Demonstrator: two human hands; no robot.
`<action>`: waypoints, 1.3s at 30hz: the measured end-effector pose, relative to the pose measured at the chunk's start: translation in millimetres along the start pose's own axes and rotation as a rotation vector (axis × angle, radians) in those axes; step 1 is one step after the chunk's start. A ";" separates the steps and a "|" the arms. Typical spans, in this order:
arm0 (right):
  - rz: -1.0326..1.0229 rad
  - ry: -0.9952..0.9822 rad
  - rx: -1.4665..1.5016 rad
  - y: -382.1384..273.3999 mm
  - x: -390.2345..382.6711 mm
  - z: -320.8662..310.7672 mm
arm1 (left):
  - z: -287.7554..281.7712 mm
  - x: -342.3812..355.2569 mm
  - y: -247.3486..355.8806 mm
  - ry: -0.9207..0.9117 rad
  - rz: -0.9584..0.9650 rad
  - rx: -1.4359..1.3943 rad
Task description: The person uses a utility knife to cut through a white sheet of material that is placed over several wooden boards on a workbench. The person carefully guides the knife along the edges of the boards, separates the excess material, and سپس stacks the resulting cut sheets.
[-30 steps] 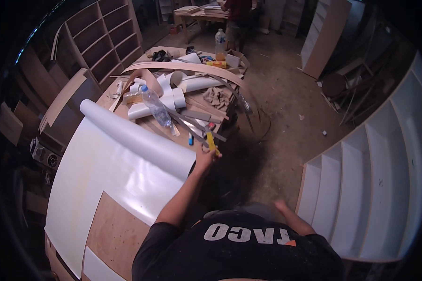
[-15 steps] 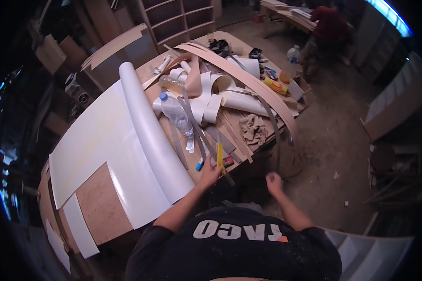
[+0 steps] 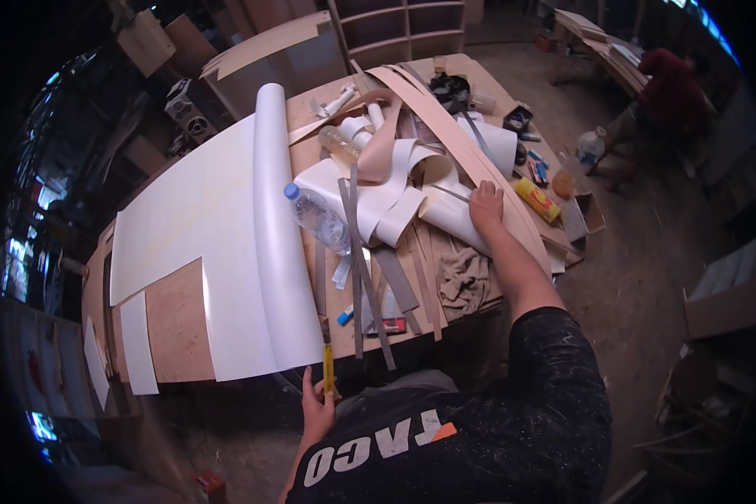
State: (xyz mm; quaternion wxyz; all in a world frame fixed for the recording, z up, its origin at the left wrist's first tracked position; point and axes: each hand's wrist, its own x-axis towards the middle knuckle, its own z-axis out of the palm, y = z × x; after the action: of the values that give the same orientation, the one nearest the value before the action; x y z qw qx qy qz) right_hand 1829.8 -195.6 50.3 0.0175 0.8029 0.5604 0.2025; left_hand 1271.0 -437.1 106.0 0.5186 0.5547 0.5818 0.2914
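Note:
My left hand (image 3: 317,410) is closed round a yellow utility knife (image 3: 328,368), which points upward just off the table's near edge. Across the table, my right hand (image 3: 485,207) has its fingers curled at a long pinkish veneer strip (image 3: 445,134), above a rolled white sheet (image 3: 452,220). What the fingers grip is hidden. A narrow dark strip (image 3: 452,193) runs toward that hand. Left of the clutter, a large white sheet (image 3: 185,214) lies partly rolled up on the wooden table (image 3: 176,332).
A clear bottle with a blue cap (image 3: 319,220), grey strips (image 3: 357,277), a crumpled cloth (image 3: 464,280) and a yellow tube (image 3: 538,200) crowd the table. Shelving (image 3: 395,25) stands behind it. Another person (image 3: 672,80) is by a workbench at the far right.
My right hand has moved from beside the table's near edge forward onto the cluttered tabletop. My left hand has drawn back and left with the utility knife. The view has swung right.

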 end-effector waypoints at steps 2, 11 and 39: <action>-0.081 -0.095 -0.047 0.0 6.0 0.0 | 6.6 -2.7 -1.7 0.078 -0.011 -0.062; 0.276 0.292 0.938 36.7 40.5 -48.0 | 19.1 15.5 -4.7 0.084 0.084 -0.005; -0.558 -0.424 2.409 -41.8 -55.8 -449.7 | 41.3 63.1 104.7 0.100 0.719 -0.340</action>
State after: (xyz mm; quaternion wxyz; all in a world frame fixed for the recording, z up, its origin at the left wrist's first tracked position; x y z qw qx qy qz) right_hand 1621.2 -320.0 435.1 -0.5945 0.1802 0.5261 -0.5809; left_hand 1354.9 -364.6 171.9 0.4389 0.6143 0.3186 0.5731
